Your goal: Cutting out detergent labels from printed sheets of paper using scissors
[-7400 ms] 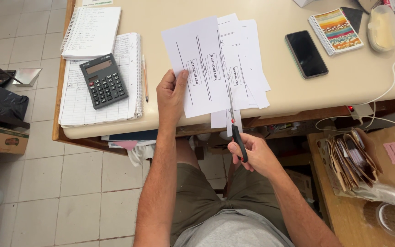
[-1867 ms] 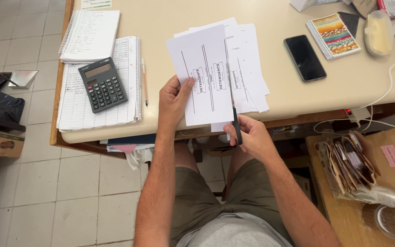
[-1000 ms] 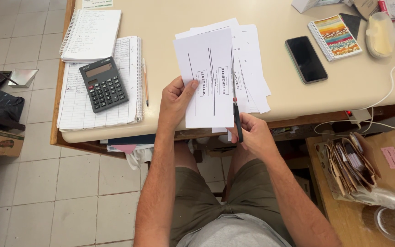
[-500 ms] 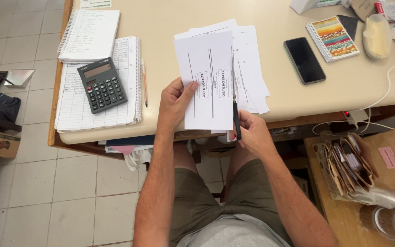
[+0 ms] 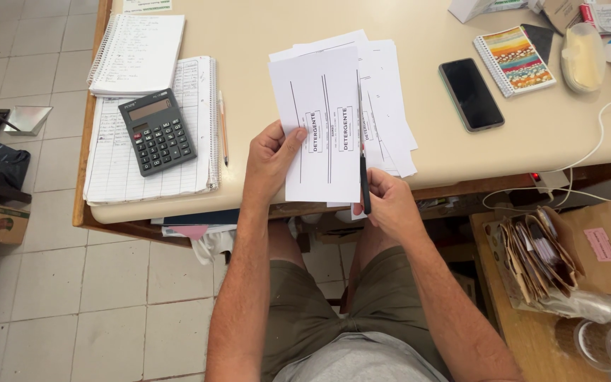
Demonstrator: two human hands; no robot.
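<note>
1. Tiled floor point(image 5: 58, 283) down the left side of the frame, and a beige desk point(image 5: 263, 21) fills the top, seen from above, with the person's lap at the bottom centre.
2. Upper left on the desk: a spiral notebook point(image 5: 138, 53) lying on top of a bigger ruled ledger point(image 5: 118, 159), with a dark calculator point(image 5: 157, 131) sitting on the ledger. A pencil point(image 5: 223, 127) lies just beside the ledger's right edge.
3. Centre: the left hand point(image 5: 270, 159) is closed on the left edge of a white printed sheet point(image 5: 319, 124), thumb on top, holding it up over the desk's front edge.
4. Just right of that, the right hand point(image 5: 383, 205) is wrapped around the black handles of the scissors point(image 5: 363, 170). The blades run up along the sheet's right edge and look pretty much closed.
5. More loose printed pages point(image 5: 390, 92) lie flat on the desk behind the held sheet.
6. Upper right: a black phone point(image 5: 471, 93), then a small colourful notebook point(image 5: 515, 59).
7. Lower right: a stack of brown paper bags point(image 5: 539, 258) on a low wooden table.
</note>
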